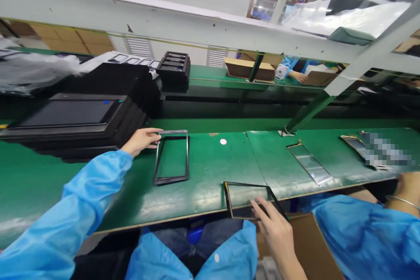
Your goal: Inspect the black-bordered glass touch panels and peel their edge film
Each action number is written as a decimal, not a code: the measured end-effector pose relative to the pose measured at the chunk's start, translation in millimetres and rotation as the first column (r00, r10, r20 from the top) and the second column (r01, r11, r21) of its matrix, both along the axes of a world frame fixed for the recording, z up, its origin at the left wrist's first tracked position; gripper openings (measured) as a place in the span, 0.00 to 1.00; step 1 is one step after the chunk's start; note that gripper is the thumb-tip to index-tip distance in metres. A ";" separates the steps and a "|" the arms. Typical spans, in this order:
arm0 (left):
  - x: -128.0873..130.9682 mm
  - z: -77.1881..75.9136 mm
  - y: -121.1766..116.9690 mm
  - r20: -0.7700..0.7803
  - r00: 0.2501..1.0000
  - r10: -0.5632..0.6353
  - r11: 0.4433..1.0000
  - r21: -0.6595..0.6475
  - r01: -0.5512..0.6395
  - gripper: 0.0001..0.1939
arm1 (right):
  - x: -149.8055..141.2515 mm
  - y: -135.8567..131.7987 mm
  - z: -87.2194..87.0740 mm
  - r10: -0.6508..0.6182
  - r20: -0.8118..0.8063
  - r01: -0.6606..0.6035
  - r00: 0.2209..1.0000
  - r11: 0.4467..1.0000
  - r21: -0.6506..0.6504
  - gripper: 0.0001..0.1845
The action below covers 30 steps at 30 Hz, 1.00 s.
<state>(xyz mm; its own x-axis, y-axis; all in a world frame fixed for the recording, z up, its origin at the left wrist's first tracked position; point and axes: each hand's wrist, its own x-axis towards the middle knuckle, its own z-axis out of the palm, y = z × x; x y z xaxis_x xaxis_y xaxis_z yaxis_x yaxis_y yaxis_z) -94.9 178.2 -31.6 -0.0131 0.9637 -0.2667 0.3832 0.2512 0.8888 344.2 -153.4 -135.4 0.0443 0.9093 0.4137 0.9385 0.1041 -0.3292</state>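
My left hand [141,141] pinches the upper left corner of a thin dark tablet frame [188,157], its middle open to the green bench. The frame is close over the bench top; whether its lower edge touches I cannot tell. At the bench's front edge, my right hand [275,229] grips a black-bordered glass touch panel [244,192], fingers lying over the glass. The panel reaches past the edge, and my thumb is hidden. Left of my left hand rises a stack of black trays [131,116], with a dark screen [65,112] in the top one.
Another glass panel [310,164] lies to the right on the green bench [210,164], near a white round sticker [223,141]. A slanted post [311,109] meets the bench behind it. A co-worker's blue sleeve [357,232] is close at right. An open carton [311,245] stands below the edge.
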 end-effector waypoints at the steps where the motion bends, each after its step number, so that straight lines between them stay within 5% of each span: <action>1: -0.9 4.8 -7.3 0.060 0.998 0.006 1.000 0.022 -0.007 0.19 | -1.8 -0.3 12.3 -0.007 -0.079 0.009 0.997 1.000 0.025 0.22; 4: 6.0 16.0 -38.9 0.208 0.978 -0.011 0.997 0.077 -0.005 0.29 | -19.3 6.4 45.0 -0.074 -0.418 0.133 0.905 0.984 0.114 0.13; 8: 40.6 20.9 -98.2 0.346 0.933 -0.095 0.991 0.119 0.057 0.31 | -62.3 25.6 61.8 -0.105 -0.858 0.258 0.503 0.966 0.033 0.31; 11: 73.0 19.7 -138.6 0.480 0.862 -0.163 0.986 0.098 0.132 0.26 | -92.7 37.2 57.8 -0.089 -0.976 0.195 0.197 0.980 -0.050 0.39; 14: 95.4 17.0 -163.0 0.542 0.822 -0.172 0.985 0.094 0.144 0.23 | -111.2 42.1 51.9 -0.100 -0.993 0.160 0.054 0.983 -0.091 0.38; 22: 112.3 19.8 -179.4 0.597 0.779 -0.193 0.980 0.157 0.122 0.18 | -123.6 43.9 50.6 -0.138 -0.990 0.124 -0.037 0.982 -0.141 0.36; 30: 114.5 19.4 -183.7 0.622 0.760 -0.189 0.982 0.105 0.158 0.20 | -124.3 43.5 57.9 -0.164 -0.986 0.124 0.012 0.979 -0.162 0.37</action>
